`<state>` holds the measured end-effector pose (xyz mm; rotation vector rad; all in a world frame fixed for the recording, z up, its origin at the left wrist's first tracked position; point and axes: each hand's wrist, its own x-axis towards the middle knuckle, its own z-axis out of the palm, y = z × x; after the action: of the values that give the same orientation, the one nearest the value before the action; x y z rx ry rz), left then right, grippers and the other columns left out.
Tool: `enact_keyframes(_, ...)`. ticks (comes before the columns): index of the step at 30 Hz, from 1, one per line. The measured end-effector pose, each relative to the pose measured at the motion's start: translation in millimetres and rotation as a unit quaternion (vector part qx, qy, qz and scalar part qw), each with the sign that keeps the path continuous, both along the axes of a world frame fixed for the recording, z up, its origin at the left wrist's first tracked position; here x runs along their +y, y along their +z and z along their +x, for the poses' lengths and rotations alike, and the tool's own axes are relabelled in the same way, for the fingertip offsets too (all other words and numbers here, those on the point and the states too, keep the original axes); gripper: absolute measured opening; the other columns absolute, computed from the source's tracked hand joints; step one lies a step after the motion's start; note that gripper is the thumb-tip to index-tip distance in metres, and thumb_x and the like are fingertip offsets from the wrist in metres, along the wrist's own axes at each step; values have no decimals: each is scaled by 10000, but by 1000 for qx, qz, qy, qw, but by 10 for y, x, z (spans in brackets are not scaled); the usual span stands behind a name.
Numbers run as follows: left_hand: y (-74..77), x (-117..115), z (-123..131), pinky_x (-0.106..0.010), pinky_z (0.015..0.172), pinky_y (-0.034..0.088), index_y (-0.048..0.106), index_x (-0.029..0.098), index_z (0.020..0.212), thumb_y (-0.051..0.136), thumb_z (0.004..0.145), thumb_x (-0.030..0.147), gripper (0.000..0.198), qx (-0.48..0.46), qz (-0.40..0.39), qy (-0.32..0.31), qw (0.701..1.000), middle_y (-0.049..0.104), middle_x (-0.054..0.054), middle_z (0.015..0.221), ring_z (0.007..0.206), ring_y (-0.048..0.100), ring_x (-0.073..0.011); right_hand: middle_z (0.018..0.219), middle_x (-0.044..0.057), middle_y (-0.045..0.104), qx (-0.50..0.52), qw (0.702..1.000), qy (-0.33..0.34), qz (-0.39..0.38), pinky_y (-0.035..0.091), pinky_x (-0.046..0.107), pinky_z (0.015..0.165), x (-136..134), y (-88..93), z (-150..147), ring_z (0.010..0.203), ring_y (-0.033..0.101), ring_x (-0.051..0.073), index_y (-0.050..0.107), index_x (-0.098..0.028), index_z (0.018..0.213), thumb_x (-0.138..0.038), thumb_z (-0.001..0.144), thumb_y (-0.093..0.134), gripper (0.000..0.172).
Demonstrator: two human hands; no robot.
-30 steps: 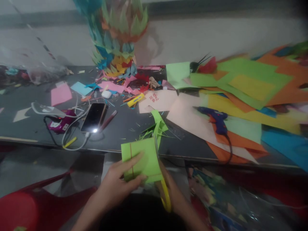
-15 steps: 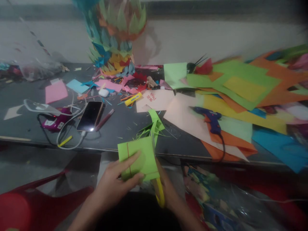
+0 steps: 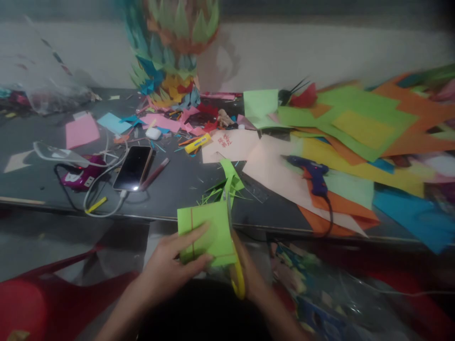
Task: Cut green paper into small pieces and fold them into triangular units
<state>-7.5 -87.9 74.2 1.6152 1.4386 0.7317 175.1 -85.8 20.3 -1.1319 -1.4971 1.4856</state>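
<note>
A square stack of light green paper (image 3: 216, 220), banded with a thin brownish strip, is gripped in my left hand (image 3: 174, 260), whose fingers and thumb lie across its front. My right hand (image 3: 249, 270) is partly hidden behind the paper and is closed around yellow-handled scissors (image 3: 238, 277). The blades run upward along the right edge of the stack; how far apart they are I cannot tell. Just beyond them, thin green paper trimmings (image 3: 229, 182) lie on the dark table (image 3: 177, 189).
To the left, a phone (image 3: 133, 168) charges by a purple power socket (image 3: 83, 175) with looped cables. At right, a blue glue gun (image 3: 313, 173) lies on coloured sheets. A tall folded-paper figure (image 3: 170, 61) stands at the back; a red stool (image 3: 21, 308) is lower left.
The paper stack and scissors have shifted very slightly to the right. The yellow handle sits nearer the stack's right edge. Both hands keep their hold.
</note>
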Motion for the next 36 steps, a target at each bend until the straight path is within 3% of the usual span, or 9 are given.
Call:
enact_keyframes(9,-9,-14,7,-229,525,559,575,253,1198,663,726,295,483,-18,-12,-1,1000,703,-31,768,638,662,-160,876,63,631,-11,1000,1,5,475,318,743,-4,-38,7,798,572,220,529,-207,982,-472,805,457,327)
enact_keyframes(16,-29,-35,9,-193,478,542,570,233,1210,680,715,301,512,-35,-21,14,999,699,-21,723,562,653,-139,710,41,595,6,998,-48,-52,488,301,600,-25,-80,-15,666,564,210,564,-241,966,-632,728,499,463)
enact_keyframes(19,-6,-17,24,-184,457,539,577,220,1204,694,704,318,523,-67,-37,63,995,705,-18,751,482,631,-116,563,1,516,65,989,-76,-112,432,272,452,-30,-126,-37,465,480,156,550,-237,886,-701,754,399,505)
enact_keyframes(22,-24,8,59,-190,468,547,576,208,1206,695,701,323,532,-88,-40,137,986,715,-30,832,491,632,-116,481,-34,461,150,981,-35,-118,389,252,415,-23,-121,-42,398,429,122,529,-214,819,-721,757,386,530)
enact_keyframes(24,-64,22,98,-192,469,548,569,204,1214,691,703,325,539,-87,-31,153,984,715,-37,882,497,625,-112,510,-22,509,168,979,-31,-116,403,246,443,-4,-65,-47,447,486,124,537,-196,784,-658,727,524,466)
enact_keyframes(27,-125,31,169,-191,481,549,552,193,1233,672,722,328,542,-83,-15,130,988,718,-33,884,504,619,-108,531,-10,553,150,974,-93,-146,408,234,447,50,42,-73,476,527,126,550,-172,751,-474,697,670,329)
enact_keyframes(31,-141,50,173,-259,707,566,579,184,1201,641,751,308,471,-71,28,112,991,694,-58,1029,810,669,-185,524,-36,554,165,961,-155,-158,418,219,451,139,94,-56,476,535,120,528,-179,839,-372,706,680,279)
enact_keyframes(33,-121,82,94,-291,789,543,640,191,1116,629,763,304,370,-55,49,117,990,678,-64,1073,932,643,-209,507,-51,535,153,966,-142,-156,399,208,433,195,105,10,454,513,109,501,-189,824,-355,699,685,278)
enact_keyframes(36,-50,160,-80,-267,764,534,699,199,978,620,776,300,240,-61,71,128,987,686,-66,1025,924,634,-191,501,-59,514,129,977,-76,-149,361,200,397,314,187,148,410,463,87,464,-196,741,-347,679,685,276)
